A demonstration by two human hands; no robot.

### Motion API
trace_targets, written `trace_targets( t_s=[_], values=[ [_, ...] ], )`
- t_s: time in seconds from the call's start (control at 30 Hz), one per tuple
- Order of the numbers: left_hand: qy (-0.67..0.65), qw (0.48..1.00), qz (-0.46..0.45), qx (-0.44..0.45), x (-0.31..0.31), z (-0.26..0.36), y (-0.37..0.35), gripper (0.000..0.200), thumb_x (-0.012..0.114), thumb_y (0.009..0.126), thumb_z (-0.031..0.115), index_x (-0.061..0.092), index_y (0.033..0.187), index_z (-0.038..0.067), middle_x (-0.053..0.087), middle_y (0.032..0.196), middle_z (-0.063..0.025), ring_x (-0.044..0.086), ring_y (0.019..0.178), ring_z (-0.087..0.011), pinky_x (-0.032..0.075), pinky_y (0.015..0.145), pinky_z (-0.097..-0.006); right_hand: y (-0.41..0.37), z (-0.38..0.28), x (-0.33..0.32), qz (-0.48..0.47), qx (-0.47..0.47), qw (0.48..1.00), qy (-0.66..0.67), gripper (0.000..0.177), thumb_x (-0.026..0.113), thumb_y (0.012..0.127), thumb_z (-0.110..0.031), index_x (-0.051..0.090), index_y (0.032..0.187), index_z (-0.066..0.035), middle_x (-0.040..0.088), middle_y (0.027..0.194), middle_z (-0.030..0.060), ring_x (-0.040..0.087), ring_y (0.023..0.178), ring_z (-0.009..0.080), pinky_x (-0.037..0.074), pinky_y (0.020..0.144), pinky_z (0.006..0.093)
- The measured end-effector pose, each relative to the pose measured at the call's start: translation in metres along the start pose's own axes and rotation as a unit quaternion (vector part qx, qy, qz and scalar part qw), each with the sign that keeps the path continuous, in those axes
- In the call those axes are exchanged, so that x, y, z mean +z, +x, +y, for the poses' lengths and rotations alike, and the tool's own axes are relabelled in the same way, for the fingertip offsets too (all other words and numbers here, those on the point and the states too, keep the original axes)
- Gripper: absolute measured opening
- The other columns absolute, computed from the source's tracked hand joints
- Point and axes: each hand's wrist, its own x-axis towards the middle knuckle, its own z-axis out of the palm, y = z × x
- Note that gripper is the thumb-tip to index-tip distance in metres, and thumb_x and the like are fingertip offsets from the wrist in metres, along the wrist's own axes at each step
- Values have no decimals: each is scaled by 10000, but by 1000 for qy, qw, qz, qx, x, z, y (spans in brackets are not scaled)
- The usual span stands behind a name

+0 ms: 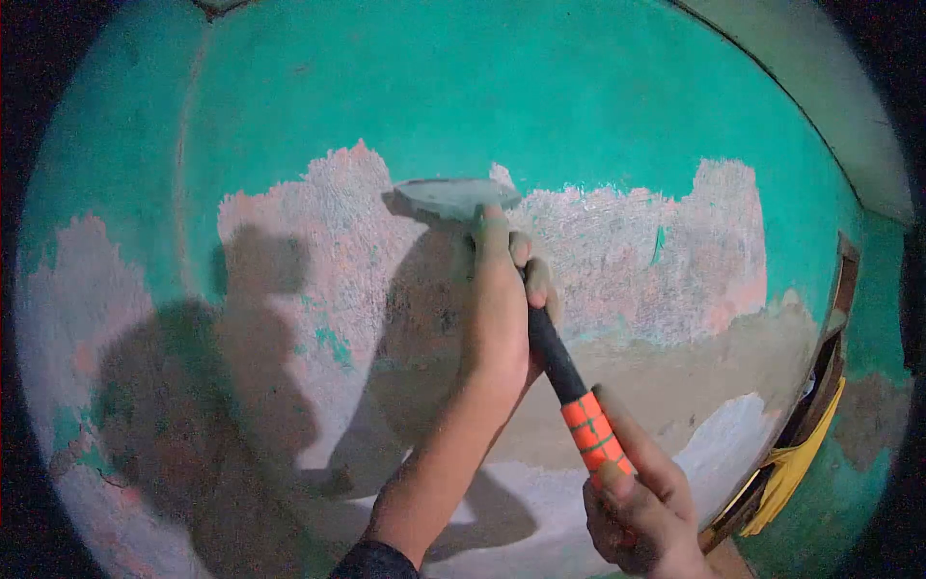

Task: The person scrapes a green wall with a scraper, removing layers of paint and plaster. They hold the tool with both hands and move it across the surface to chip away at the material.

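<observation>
A tool with a long black handle [552,352], an orange banded grip and a wide flat grey head [449,196] is up against the wall. My left hand [506,289] is closed round the upper handle, its index finger stretched onto the head. Lower down, my right hand [641,502] grips the orange part, with one finger lying along it. The head lies at the top border of a bare, scraped patch [627,261], where green paint [463,87] begins.
Dark shadows fall on the wall at the left. A yellow cloth [799,463] hangs by a wooden-framed opening [841,309] at the right. Smooth grey-brown plaster [675,376] crosses the lower wall, with a pale white area beneath. A vertical crack runs down the left.
</observation>
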Motion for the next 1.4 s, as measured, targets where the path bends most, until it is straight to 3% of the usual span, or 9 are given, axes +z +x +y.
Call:
trace_targets(
  t_s=[0.2, 0.3, 0.53, 0.6, 0.8, 0.9, 1.1, 1.2, 1.4],
  values=[
    [0, 999, 2, 45, -2, -3, 17, 217, 448, 895, 350, 407, 809, 156, 364, 643, 72, 324, 432, -38, 314, 352, -219, 5, 3, 0, 4, -21, 1000, -9, 703, 561, 783, -222, 214, 1366, -41, 365, 536, -28, 318, 382, 54, 209, 360, 193],
    [2, 1000, 16, 10, -4, -1, 1, 225, 447, 895, 353, 402, 793, 158, 361, 636, 74, 325, 428, -39, 318, 346, -222, 2, 1, 5, 5, 1, 1000, -12, 716, 566, 774, -233, 214, 1368, -44, 370, 538, -27, 320, 382, 54, 212, 361, 196],
    [18, 999, 20, 19, -7, 0, 5, 330, 454, 868, 446, 369, 735, 156, 353, 620, 48, 341, 415, -75, 311, 348, -253, -5, 5, 6, 11, 34, 999, 14, 688, 547, 790, -205, 210, 1370, -48, 380, 546, -24, 318, 381, 56, 217, 361, 196],
    [23, 999, 21, 20, -8, -1, 6, 335, 448, 868, 451, 366, 727, 159, 347, 611, 47, 341, 411, -75, 309, 343, -254, -1, 6, 6, 3, 5, 1000, 4, 678, 538, 801, -191, 201, 1370, -42, 386, 554, -20, 320, 383, 59, 221, 360, 196],
    [7, 1000, 4, -4, -7, 1, -1, 235, 443, 895, 371, 400, 818, 154, 356, 634, 70, 322, 408, -48, 317, 326, -232, 1, 5, 6, -6, 2, 1000, -10, 670, 535, 812, -200, 200, 1369, -38, 393, 572, -24, 320, 386, 56, 227, 361, 199],
    [15, 999, 21, 37, 0, 4, 10, 231, 445, 891, 368, 399, 821, 153, 365, 638, 67, 318, 402, -50, 311, 320, -233, 3, 2, 6, -4, -6, 1000, -18, 672, 532, 819, -214, 192, 1373, -45, 386, 565, -28, 320, 387, 55, 228, 360, 200],
    [17, 999, 7, -41, -8, 4, 7, 224, 447, 888, 369, 398, 832, 158, 377, 635, 65, 311, 394, -55, 310, 328, -234, -1, 1, 7, -16, -2, 1000, -10, 703, 555, 806, -248, 192, 1374, -51, 377, 544, -29, 320, 386, 56, 227, 353, 204],
    [11, 998, 12, 52, -2, 4, 13, 227, 446, 888, 370, 392, 815, 162, 370, 627, 62, 318, 398, -54, 309, 328, -233, 5, 2, 7, -7, -16, 1000, -3, 721, 572, 786, -258, 206, 1370, -46, 382, 546, -26, 322, 387, 56, 229, 353, 203],
    [8, 1000, 8, 12, -1, 9, 2, 202, 439, 894, 338, 385, 811, 162, 369, 632, 64, 325, 414, -44, 316, 327, -225, 0, 0, 9, -2, -2, 1000, -29, 709, 567, 789, -249, 212, 1368, -44, 395, 561, -17, 319, 388, 55, 233, 363, 200]
  ],
)
